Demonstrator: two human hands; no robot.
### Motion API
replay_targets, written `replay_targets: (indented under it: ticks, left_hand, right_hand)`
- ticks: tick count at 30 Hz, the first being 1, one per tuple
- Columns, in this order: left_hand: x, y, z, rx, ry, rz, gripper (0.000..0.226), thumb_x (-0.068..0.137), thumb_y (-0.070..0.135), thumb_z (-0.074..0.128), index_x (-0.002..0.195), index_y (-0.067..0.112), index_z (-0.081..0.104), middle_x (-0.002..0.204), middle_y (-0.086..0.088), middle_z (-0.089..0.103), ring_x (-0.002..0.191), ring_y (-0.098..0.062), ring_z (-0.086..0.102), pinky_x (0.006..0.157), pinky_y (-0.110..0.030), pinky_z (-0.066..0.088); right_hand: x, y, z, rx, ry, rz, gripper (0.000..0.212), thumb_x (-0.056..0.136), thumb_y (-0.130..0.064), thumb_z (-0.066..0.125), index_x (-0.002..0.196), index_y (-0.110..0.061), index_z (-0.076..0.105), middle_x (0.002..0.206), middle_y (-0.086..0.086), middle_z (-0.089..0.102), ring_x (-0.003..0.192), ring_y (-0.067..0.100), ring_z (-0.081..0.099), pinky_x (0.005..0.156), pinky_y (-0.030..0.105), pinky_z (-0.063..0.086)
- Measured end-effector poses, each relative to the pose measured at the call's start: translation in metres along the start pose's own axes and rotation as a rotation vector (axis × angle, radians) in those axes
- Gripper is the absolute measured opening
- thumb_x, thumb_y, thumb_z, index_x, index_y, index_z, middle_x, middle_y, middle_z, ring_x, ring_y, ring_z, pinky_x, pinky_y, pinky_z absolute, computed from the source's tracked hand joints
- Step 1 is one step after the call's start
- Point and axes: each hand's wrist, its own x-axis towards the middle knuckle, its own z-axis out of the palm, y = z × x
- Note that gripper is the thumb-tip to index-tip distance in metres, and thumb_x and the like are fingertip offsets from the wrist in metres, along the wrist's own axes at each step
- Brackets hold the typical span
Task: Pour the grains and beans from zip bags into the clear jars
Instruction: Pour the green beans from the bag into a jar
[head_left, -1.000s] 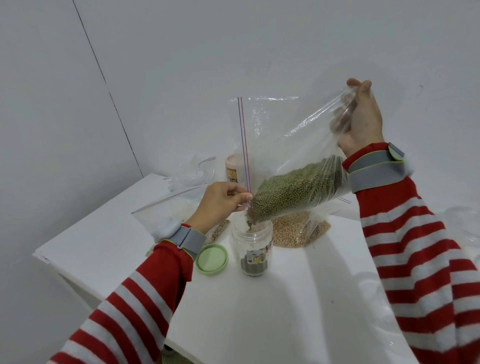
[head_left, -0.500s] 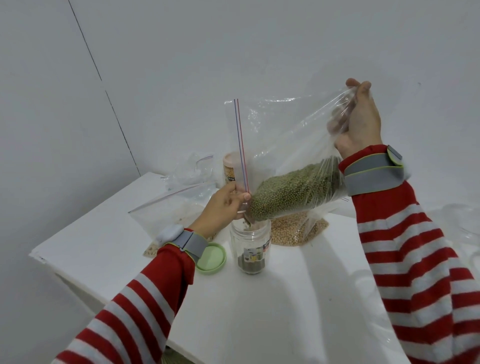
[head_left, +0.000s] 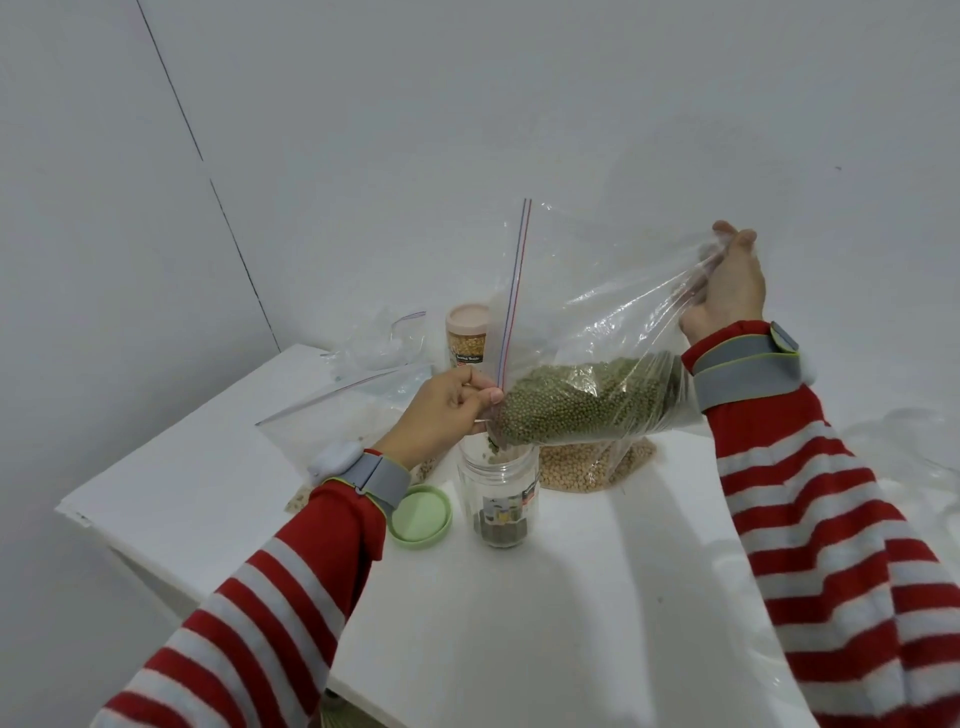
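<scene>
A clear zip bag (head_left: 597, 291) holding green beans (head_left: 587, 400) is tilted over an open clear jar (head_left: 498, 499) on the white table (head_left: 571, 597). My left hand (head_left: 447, 410) pinches the bag's zip mouth right above the jar's opening. My right hand (head_left: 727, 286) grips the bag's raised bottom corner, high at the right. A few green beans are dropping from the mouth into the jar, and a thin dark layer lies on its bottom.
The jar's green lid (head_left: 421, 517) lies left of it. A bag of pale beans (head_left: 587, 467) lies behind the jar. A capped jar of yellow grains (head_left: 467, 338) stands at the back, with other zip bags (head_left: 358, 400) at the left.
The bag has tilted a little lower and its mouth has stayed over the jar. Green beans have slid toward the mouth and keep falling in.
</scene>
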Motion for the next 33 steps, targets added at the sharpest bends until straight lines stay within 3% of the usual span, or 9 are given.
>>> replay_targets:
  ticks: [4, 12, 17, 20, 22, 25, 26, 29, 33]
  left_hand:
    - [0.003, 0.001, -0.001, 0.027, -0.027, -0.003, 0.010, 0.096, 0.008, 0.059, 0.087, 0.013, 0.060, 0.084, -0.013, 0.071, 0.083, -0.016, 0.070, 0.075, -0.029, 0.059]
    - [0.005, -0.003, -0.001, 0.101, -0.074, 0.015, 0.012, 0.094, 0.009, 0.061, 0.084, 0.016, 0.061, 0.053, 0.005, 0.059, 0.079, -0.019, 0.066, 0.077, -0.035, 0.059]
    - [0.005, -0.008, 0.000, 0.068, -0.084, 0.001, 0.013, 0.093, 0.008, 0.062, 0.083, 0.016, 0.061, 0.074, -0.031, 0.062, 0.091, -0.032, 0.068, 0.080, -0.038, 0.059]
    - [0.005, -0.010, 0.000, 0.046, -0.095, -0.007, 0.013, 0.094, 0.008, 0.061, 0.083, 0.014, 0.060, 0.066, -0.018, 0.062, 0.086, -0.024, 0.067, 0.078, -0.033, 0.059]
    - [0.005, -0.010, -0.001, 0.046, -0.106, -0.005, 0.011, 0.094, 0.008, 0.061, 0.084, 0.014, 0.060, 0.064, -0.007, 0.065, 0.084, -0.019, 0.068, 0.077, -0.032, 0.059]
    - [0.006, -0.010, -0.001, 0.052, -0.109, -0.006, 0.009, 0.094, 0.009, 0.061, 0.086, 0.013, 0.060, 0.065, -0.003, 0.070, 0.090, -0.023, 0.071, 0.079, -0.033, 0.059]
    - [0.007, -0.010, -0.001, 0.061, -0.103, -0.008, 0.008, 0.093, 0.009, 0.061, 0.086, 0.013, 0.060, 0.070, -0.010, 0.071, 0.095, -0.027, 0.071, 0.078, -0.033, 0.059]
    - [0.008, -0.008, 0.000, 0.108, -0.097, -0.002, 0.007, 0.093, 0.012, 0.062, 0.087, 0.013, 0.061, 0.091, -0.032, 0.068, 0.101, -0.034, 0.068, 0.074, -0.028, 0.059]
    - [0.007, -0.006, -0.001, 0.113, -0.106, -0.007, 0.005, 0.093, 0.010, 0.062, 0.088, 0.010, 0.061, 0.074, -0.019, 0.070, 0.089, -0.025, 0.070, 0.072, -0.025, 0.059]
  right_hand:
    - [0.001, 0.008, -0.009, 0.000, 0.059, 0.039, 0.040, 0.107, -0.040, 0.028, 0.093, -0.022, 0.060, 0.071, -0.006, 0.045, 0.036, 0.006, 0.033, 0.041, 0.016, 0.031]
    - [0.003, 0.043, -0.042, -0.050, 0.276, 0.135, 0.036, 0.105, -0.037, 0.031, 0.095, -0.027, 0.065, 0.080, -0.007, 0.054, 0.034, 0.005, 0.034, 0.037, 0.014, 0.028]
    - [-0.001, 0.080, -0.072, -0.331, 0.247, 0.206, 0.042, 0.104, -0.024, 0.039, 0.142, -0.005, 0.044, 0.079, -0.009, 0.044, 0.061, 0.002, 0.042, 0.049, 0.013, 0.040]
    - [0.000, 0.090, -0.077, -0.441, 0.243, 0.255, 0.043, 0.105, -0.020, 0.038, 0.144, -0.001, 0.039, 0.100, -0.001, 0.058, 0.064, 0.001, 0.042, 0.041, 0.005, 0.037]
    - [0.001, 0.088, -0.071, -0.531, 0.330, 0.216, 0.044, 0.103, -0.019, 0.041, 0.143, -0.002, 0.041, 0.134, 0.014, 0.054, 0.083, 0.003, 0.054, 0.060, 0.004, 0.046]
    - [-0.008, 0.069, -0.046, -0.720, 0.460, -0.061, 0.050, 0.094, -0.012, 0.048, 0.143, -0.009, 0.041, 0.146, 0.013, 0.039, 0.130, 0.028, 0.045, 0.106, 0.039, 0.042]
    - [-0.012, 0.063, -0.036, -0.734, 0.351, -0.294, 0.052, 0.089, -0.008, 0.048, 0.142, -0.009, 0.043, 0.145, 0.011, 0.039, 0.133, 0.029, 0.041, 0.110, 0.044, 0.037]
    - [-0.044, 0.047, 0.007, -0.938, -0.470, -0.754, 0.054, 0.078, -0.002, 0.044, 0.128, -0.015, 0.056, 0.135, 0.001, 0.048, 0.130, 0.020, 0.039, 0.115, 0.042, 0.028]
    - [-0.092, 0.049, 0.048, -1.612, -1.257, -0.704, 0.056, 0.083, -0.003, 0.051, 0.135, -0.025, 0.053, 0.152, 0.000, 0.039, 0.142, 0.022, 0.028, 0.119, 0.039, 0.015]
